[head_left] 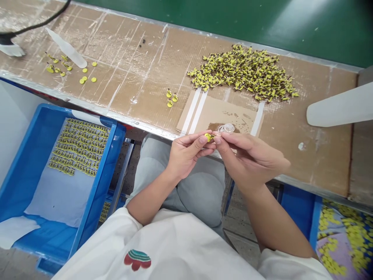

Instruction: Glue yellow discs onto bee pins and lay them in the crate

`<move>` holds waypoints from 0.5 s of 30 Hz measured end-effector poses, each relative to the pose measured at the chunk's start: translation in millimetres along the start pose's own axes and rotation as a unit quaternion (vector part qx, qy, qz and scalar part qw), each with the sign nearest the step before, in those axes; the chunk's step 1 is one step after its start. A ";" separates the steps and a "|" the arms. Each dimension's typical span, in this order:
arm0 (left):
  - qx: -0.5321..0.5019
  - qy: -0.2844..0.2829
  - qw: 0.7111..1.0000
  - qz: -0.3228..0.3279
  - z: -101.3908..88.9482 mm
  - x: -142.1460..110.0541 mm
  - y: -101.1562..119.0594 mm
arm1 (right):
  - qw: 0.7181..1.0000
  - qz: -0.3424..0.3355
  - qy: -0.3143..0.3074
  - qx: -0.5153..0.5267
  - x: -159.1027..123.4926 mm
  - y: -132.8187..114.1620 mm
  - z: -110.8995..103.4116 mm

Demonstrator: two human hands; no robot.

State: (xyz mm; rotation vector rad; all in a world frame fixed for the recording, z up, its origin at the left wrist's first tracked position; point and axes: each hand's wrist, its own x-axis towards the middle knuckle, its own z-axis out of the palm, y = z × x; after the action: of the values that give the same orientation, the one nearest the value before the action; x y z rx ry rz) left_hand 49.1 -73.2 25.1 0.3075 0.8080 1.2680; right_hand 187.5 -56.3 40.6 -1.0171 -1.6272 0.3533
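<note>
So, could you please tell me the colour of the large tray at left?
The tray is blue, best seen in the head view.

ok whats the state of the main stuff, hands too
left hand, pinching
right hand, pinching
yellow piece, held by both hands
pile, heaped loose
three figures, grouped apart
left tub, open, partly filled
right tub, open, pieces scattered inside
pad, taped, stained

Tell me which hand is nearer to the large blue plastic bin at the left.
Left. The left hand is to the right of the bin, apart from it; the right hand is farther right, beyond the left hand.
</note>
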 end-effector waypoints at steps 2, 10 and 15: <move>0.002 -0.001 1.000 0.006 -0.4 0.1 -0.5 | 1.000 -0.006 -0.001 -0.008 -0.1 0.3 -0.4; -0.001 0.007 1.000 0.000 -1.3 0.7 -0.2 | 0.999 -0.034 -0.020 -0.002 0.7 1.9 -2.1; -0.004 -0.009 1.000 0.009 -1.1 0.6 0.8 | 0.999 -0.036 -0.025 0.002 2.3 0.5 -2.7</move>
State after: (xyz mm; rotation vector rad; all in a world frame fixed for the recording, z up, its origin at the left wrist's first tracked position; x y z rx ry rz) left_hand 47.8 -72.7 24.6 0.3206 0.7859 1.2821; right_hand 190.2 -55.0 42.6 -0.9505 -1.7029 0.3341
